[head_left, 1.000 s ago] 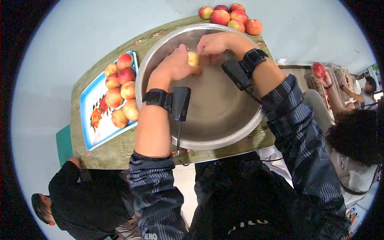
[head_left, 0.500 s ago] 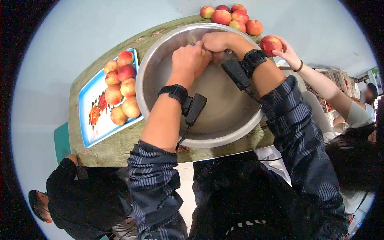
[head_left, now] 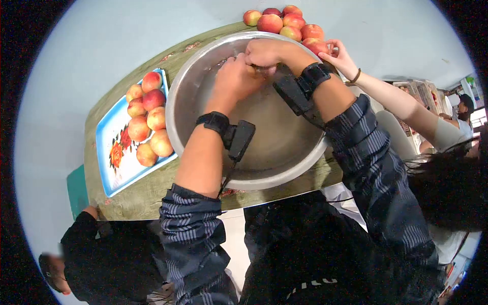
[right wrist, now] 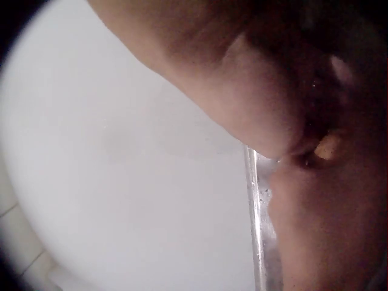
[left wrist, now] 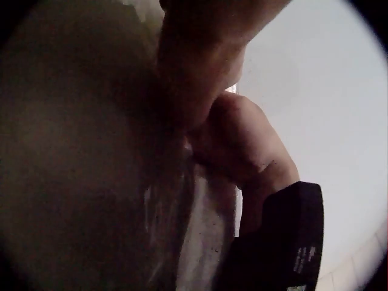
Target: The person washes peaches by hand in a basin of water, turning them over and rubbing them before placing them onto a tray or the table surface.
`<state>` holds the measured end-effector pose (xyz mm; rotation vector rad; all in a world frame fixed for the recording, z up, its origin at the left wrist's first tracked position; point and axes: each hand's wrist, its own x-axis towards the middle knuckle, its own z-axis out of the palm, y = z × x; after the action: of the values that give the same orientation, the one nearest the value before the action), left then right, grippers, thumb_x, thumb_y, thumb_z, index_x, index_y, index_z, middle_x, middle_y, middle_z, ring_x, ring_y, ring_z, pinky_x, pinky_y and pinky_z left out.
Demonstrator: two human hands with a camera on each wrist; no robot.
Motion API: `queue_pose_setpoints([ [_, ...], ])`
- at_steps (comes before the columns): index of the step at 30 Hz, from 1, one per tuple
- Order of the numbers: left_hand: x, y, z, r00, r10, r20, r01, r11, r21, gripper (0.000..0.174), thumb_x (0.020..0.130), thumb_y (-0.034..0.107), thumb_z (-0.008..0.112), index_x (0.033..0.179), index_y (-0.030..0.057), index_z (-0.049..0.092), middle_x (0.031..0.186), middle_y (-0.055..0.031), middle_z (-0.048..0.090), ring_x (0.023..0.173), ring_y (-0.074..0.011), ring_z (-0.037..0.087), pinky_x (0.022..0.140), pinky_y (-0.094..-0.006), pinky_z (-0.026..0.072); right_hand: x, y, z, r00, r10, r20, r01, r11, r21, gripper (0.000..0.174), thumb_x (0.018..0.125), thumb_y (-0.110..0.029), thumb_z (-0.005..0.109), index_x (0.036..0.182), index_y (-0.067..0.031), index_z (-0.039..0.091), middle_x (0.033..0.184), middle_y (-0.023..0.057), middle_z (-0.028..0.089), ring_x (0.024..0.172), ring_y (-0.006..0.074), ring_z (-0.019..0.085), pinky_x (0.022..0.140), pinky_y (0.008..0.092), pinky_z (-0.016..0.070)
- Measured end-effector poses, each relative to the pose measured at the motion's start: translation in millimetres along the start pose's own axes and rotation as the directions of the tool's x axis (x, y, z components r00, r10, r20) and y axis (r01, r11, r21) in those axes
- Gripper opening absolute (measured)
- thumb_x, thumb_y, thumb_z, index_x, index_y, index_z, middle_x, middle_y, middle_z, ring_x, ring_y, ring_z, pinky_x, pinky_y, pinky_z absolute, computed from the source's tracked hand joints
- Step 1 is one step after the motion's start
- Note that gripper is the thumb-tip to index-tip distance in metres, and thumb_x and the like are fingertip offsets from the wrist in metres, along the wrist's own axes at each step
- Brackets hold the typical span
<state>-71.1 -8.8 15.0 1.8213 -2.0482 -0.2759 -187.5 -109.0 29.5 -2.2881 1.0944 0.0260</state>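
Observation:
Over the far side of a wide metal basin (head_left: 297, 170), my two hands meet. My left hand (head_left: 235, 77) and my right hand (head_left: 267, 53) are curled together around a peach (right wrist: 329, 145). Only a small yellowish patch of it shows between them in the right wrist view; the hands hide the rest. Cloudy water (head_left: 272, 137) lies in the basin below. In the dark left wrist view, the hands overlap close to the basin wall (left wrist: 206, 236).
Left of the basin, a blue-rimmed tray (head_left: 108, 140) carries several peaches (head_left: 138, 128). More peaches (head_left: 269, 23) lie at the table's far corner, where another person's hand (head_left: 344, 60) holds a red peach (head_left: 315, 47). A person in black (head_left: 119, 259) is at lower left.
My left hand has moved right, bringing the peach up against my right hand. The other person's hand has carried a red peach leftward to the fruit at the far corner.

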Motion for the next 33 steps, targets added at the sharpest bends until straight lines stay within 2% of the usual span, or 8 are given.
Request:
queue_pose_setpoints([
  [6, 10.4, -24.4, 16.6, 0.995, 0.08, -0.058, -0.086, 0.991, -0.107, 0.053, 0.089, 0.045, 0.058, 0.115, -0.0012, 0.058, 0.113, -0.025, 0.064, 0.107, -0.041, 0.06, 0.094, -0.0484, 0.0483, -5.6, -7.1, -1.0, 0.997, -0.023, -0.076, 0.028, 0.998, 0.064, 0.022, 0.087, -0.018, 0.053, 0.085, -0.0025, 0.069, 0.073, 0.0074, 0.066, 0.062, 0.0181, 0.061, 0.057, 0.0348, 0.0496],
  [9, 9.6, -28.6, 21.3, 0.992, 0.085, -0.091, -0.089, 0.995, -0.038, 0.037, 0.096, 0.035, 0.051, 0.11, 0.0028, 0.06, 0.108, -0.0276, 0.065, 0.103, -0.046, 0.061, 0.09, -0.0542, 0.0477, -4.8, -4.8, -2.7, 0.995, -0.076, -0.064, 0.076, 0.997, -0.002, 0.021, 0.087, -0.016, 0.053, 0.088, -0.0033, 0.069, 0.074, 0.0057, 0.066, 0.062, 0.0159, 0.061, 0.058, 0.0316, 0.049],
  [12, 9.2, -26.4, 16.1, 0.998, 0.045, -0.036, -0.045, 0.999, -0.002, 0.039, 0.096, 0.037, 0.049, 0.11, 0.0027, 0.06, 0.105, -0.0271, 0.066, 0.099, -0.0469, 0.062, 0.089, -0.0556, 0.0484, -5.0, -3.2, -0.7, 1.0, -0.014, -0.003, 0.015, 0.99, 0.141, 0.019, 0.084, -0.014, 0.054, 0.089, -0.0048, 0.069, 0.074, 0.004, 0.066, 0.063, 0.0154, 0.06, 0.06, 0.0312, 0.0476],
  [15, 3.8, -16.0, 7.2, 0.999, -0.011, 0.052, 0.005, 0.993, 0.116, 0.043, 0.095, 0.042, 0.051, 0.111, 0.0033, 0.06, 0.103, -0.0263, 0.067, 0.096, -0.0468, 0.064, 0.087, -0.056, 0.05, -0.8, -0.8, -1.3, 0.996, -0.05, 0.077, 0.046, 0.997, 0.06, 0.019, 0.082, -0.012, 0.054, 0.09, -0.0062, 0.071, 0.075, 0.0033, 0.066, 0.066, 0.0158, 0.06, 0.061, 0.0322, 0.0476],
  [18, 1.9, -13.3, 6.3, 0.998, 0.04, 0.041, -0.046, 0.987, 0.156, 0.047, 0.094, 0.047, 0.052, 0.112, 0.0043, 0.06, 0.103, -0.026, 0.068, 0.096, -0.0456, 0.065, 0.086, -0.0549, 0.0514, 6.7, 6.5, 2.9, 0.997, -0.083, -0.008, 0.082, 0.994, -0.067, 0.022, 0.08, -0.011, 0.054, 0.092, -0.0066, 0.071, 0.076, 0.0028, 0.067, 0.069, 0.0159, 0.061, 0.063, 0.0322, 0.048],
  [21, 3.4, -14.1, 7.3, 0.999, 0.025, 0.026, -0.03, 0.98, 0.196, 0.046, 0.092, 0.038, 0.049, 0.122, 0.0044, 0.059, 0.107, -0.0222, 0.069, 0.098, -0.0412, 0.067, 0.087, -0.0491, 0.0534, 13.5, 10.8, 4.5, 0.998, -0.018, 0.066, 0.015, 0.999, 0.044, 0.024, 0.08, -0.011, 0.054, 0.095, -0.0063, 0.072, 0.077, 0.0032, 0.067, 0.069, 0.0161, 0.061, 0.063, 0.032, 0.0481],
  [30, 4.4, -13.1, -6.7, 0.994, -0.093, 0.048, 0.08, 0.971, 0.224, 0.051, 0.091, 0.052, 0.049, 0.117, 0.0112, 0.063, 0.109, -0.0256, 0.067, 0.101, -0.043, 0.065, 0.09, -0.0535, 0.0512, 1.0, 1.4, -1.2, 0.989, -0.133, 0.061, 0.131, 0.991, 0.023, 0.027, 0.089, -0.02, 0.051, 0.1, -0.0049, 0.07, 0.077, 0.0035, 0.065, 0.063, 0.0144, 0.061, 0.058, 0.0307, 0.0489],
  [33, 8.0, -19.1, -11.9, 0.992, -0.124, 0.029, 0.118, 0.981, 0.156, 0.053, 0.09, 0.055, 0.049, 0.116, 0.0103, 0.064, 0.11, -0.0238, 0.068, 0.102, -0.0423, 0.065, 0.092, -0.0532, 0.0504, 0.5, 1.2, -1.8, 0.994, -0.074, 0.075, 0.061, 0.986, 0.153, 0.027, 0.091, -0.023, 0.051, 0.097, -0.004, 0.069, 0.074, 0.0039, 0.063, 0.063, 0.0143, 0.061, 0.057, 0.0305, 0.049],
])
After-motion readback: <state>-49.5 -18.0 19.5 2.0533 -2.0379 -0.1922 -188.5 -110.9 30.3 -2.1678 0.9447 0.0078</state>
